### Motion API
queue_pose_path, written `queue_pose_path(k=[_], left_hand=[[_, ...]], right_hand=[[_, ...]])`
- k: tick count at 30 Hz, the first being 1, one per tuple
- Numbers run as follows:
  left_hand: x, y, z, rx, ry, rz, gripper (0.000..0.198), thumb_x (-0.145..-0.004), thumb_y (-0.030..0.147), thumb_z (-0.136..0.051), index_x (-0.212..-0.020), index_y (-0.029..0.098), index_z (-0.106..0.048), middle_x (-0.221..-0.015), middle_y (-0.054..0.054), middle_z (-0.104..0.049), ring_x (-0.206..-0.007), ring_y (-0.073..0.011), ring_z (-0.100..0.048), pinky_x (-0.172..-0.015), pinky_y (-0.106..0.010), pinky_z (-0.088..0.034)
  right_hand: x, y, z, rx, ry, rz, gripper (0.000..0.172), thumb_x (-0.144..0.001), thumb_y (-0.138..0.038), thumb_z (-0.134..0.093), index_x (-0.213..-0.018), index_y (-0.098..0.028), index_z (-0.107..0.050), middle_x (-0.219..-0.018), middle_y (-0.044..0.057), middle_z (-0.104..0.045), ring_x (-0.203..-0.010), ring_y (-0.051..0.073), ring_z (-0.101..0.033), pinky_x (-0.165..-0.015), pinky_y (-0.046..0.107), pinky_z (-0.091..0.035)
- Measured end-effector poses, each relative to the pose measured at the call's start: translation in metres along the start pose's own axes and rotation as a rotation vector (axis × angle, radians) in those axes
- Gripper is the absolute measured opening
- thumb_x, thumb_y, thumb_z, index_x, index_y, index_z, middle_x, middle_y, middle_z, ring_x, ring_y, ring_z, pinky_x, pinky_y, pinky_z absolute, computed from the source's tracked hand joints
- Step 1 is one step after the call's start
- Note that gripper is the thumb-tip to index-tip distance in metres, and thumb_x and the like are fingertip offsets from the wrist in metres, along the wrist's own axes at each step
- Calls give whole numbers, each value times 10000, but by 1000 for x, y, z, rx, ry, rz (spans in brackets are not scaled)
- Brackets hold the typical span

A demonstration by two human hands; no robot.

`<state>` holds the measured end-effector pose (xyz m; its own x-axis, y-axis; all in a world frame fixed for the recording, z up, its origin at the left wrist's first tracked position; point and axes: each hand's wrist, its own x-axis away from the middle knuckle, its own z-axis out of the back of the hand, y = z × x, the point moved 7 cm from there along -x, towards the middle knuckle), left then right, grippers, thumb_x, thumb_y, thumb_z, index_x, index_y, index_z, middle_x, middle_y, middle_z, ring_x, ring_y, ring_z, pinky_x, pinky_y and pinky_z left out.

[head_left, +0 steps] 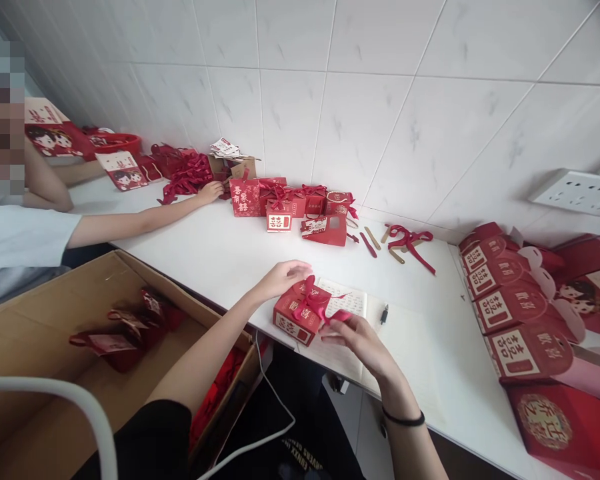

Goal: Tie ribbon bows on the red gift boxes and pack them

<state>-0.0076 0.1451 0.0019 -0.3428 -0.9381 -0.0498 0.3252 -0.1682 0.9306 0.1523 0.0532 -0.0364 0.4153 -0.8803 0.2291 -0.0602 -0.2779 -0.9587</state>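
Observation:
A small red gift box (296, 321) lies on the white table (230, 257) near its front edge. A red ribbon bow (311, 303) sits on top of it. My left hand (279, 277) rests on the box's far side, fingers curled against it. My right hand (356, 335) pinches a loose end of the ribbon at the box's right. An open notebook (347, 301) with handwriting lies under and behind the box, and a small black pen cap (384, 313) lies right of it.
Finished red boxes (290, 200) stand along the wall; loose ribbons (410, 239) lie right of them. Flat red boxes (515, 313) are stacked at right. A cardboard carton (55, 333) holding red items stands at left. Another person's hand (211, 192) reaches across the table toward a ribbon pile (185, 175).

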Motion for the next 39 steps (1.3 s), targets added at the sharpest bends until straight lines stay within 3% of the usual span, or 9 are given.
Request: queue_pose_path(k=[3, 6, 9, 13, 20, 24, 27, 32, 39], left_hand=[[11, 12, 21, -89, 287, -17, 271, -840, 406, -477, -956, 179, -572, -1061, -71, -629, -1050, -205, -569, -943, -342, -418], [48, 21, 30, -234, 440, -19, 244, -845, 422, -450, -859, 192, -529, -985, -56, -584, -1000, -203, -545, -928, -358, -413], [80, 25, 17, -390, 386, -38, 218, -772, 393, -576, -851, 201, -511, -979, -52, -538, -996, -218, -505, -922, -391, -408], [93, 23, 0, -395, 290, -78, 114, -783, 305, -582, -827, 209, -537, -1032, -53, -535, -1047, -218, -494, -954, -412, -398], [76, 15, 10, -241, 201, -115, 102, -834, 268, -492, -834, 202, -569, -1027, -59, -575, -1041, -191, -544, -951, -369, -421], [72, 21, 17, -267, 144, -132, 120, -822, 277, -498, -833, 207, -595, -1052, -64, -587, -1050, -198, -539, -978, -371, -398], [70, 28, 21, -296, 64, -123, 124, -796, 307, -527, -749, 209, -588, -1033, -63, -600, -1042, -216, -533, -976, -389, -392], [67, 31, 21, -298, -81, -103, 173, -780, 309, -539, -639, 210, -554, -1080, -47, -592, -1092, -231, -501, -995, -389, -367], [63, 16, 16, -175, -125, -16, 238, -815, 371, -497, -651, 210, -559, -1120, -51, -554, -1121, -229, -487, -1026, -383, -329]], right_hand=[[21, -9, 1, 258, -166, 11, 353, -763, -504, -659, -756, -153, -622, -745, 50, -636, -720, 176, -598, -696, 308, -493], [25, -33, 34, 398, 119, 171, 386, -766, -550, -630, -708, -174, -564, -693, 40, -598, -673, 179, -577, -647, 323, -494], [17, -52, 41, 516, 363, 412, 482, -686, -568, -698, -962, -203, -547, -1007, 84, -579, -950, 250, -574, -809, 412, -507], [-6, -42, -10, 721, 163, 505, 866, -636, -487, -773, -1339, -255, -323, -1334, 123, -379, -1243, 300, -405, -996, 480, -420], [18, -30, -39, 910, 331, 495, 418, -849, -358, -576, -1231, -244, -450, -1164, 125, -492, -974, 298, -587, -777, 468, -546], [28, -49, -36, 951, 411, 612, 432, -838, -431, -593, -1213, -248, -479, -1187, 134, -485, -1092, 322, -518, -874, 498, -498], [17, -58, -45, 1013, 331, 664, 516, -765, -471, -673, -1201, -247, -510, -1327, 137, -393, -1220, 348, -408, -963, 533, -429], [-5, -49, -65, 1056, 206, 662, 590, -713, -437, -730, -1223, -255, -495, -1335, 139, -398, -1241, 359, -386, -974, 576, -393], [-8, -32, -62, 1028, 178, 647, 535, -784, -288, -682, -1271, -266, -463, -1354, 128, -380, -1308, 335, -318, -1018, 548, -384]])
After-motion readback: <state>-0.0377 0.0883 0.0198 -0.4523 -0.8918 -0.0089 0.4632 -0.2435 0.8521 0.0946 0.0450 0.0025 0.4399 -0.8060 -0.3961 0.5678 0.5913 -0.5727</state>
